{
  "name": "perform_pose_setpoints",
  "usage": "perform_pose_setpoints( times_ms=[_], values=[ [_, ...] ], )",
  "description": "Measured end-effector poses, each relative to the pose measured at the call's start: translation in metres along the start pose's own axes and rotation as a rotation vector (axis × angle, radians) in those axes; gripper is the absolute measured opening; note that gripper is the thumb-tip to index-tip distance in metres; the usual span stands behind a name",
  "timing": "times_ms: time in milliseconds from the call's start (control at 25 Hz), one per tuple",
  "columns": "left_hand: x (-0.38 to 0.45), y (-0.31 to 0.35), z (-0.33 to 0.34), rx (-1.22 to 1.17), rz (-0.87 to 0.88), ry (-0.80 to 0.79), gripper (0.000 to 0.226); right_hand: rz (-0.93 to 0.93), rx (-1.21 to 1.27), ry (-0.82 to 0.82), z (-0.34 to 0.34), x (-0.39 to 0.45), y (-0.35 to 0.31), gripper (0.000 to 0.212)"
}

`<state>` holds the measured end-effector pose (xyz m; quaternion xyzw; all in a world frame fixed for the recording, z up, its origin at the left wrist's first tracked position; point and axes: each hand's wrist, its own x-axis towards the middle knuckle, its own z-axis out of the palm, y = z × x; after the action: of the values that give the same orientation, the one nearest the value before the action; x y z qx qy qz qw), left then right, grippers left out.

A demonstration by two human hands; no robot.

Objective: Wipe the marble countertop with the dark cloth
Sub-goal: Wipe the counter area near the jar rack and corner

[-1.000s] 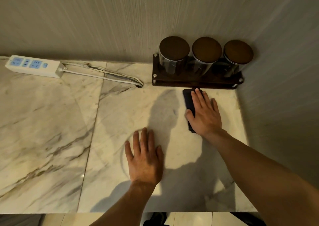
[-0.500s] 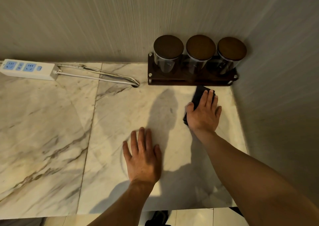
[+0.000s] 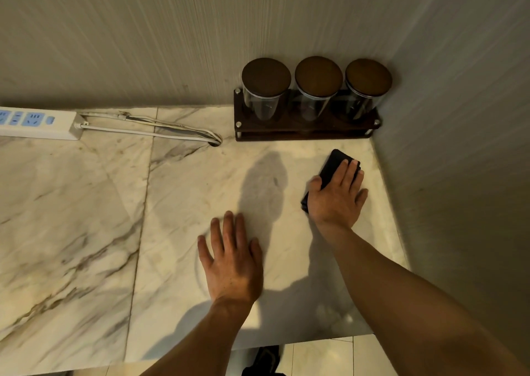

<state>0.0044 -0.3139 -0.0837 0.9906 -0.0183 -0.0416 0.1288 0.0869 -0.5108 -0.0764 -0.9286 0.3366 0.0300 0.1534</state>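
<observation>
Veined marble table, polished, in slabs with thin seams. One dark cloth, folded into a flat oblong with rounded corners, lying on the marble under the right hand, its far end sticking out past the fingertips. Right fingers stretched flat and close together, pressing down on the cloth, not curled around it. Left hand palm-down on bare marble, fingers spread and released, holding nothing, well apart from the cloth. Beyond the right fingertips, near the wall corner: one dark wooden rack with three clear cylindrical jars, each capped with a round brown lid. Far to the left of both hands: one white power strip with blue sockets, cables running to a hole in the marble.
</observation>
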Motion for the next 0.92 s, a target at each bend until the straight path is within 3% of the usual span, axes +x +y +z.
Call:
perform_pose_setpoints(
  times_ms=[920],
  values=[
    [-0.002,0.000,-0.003,0.020,-0.001,-0.059,0.059,0.135,-0.022,0.082,-0.005,-0.098,0.079,0.073]
  ],
)
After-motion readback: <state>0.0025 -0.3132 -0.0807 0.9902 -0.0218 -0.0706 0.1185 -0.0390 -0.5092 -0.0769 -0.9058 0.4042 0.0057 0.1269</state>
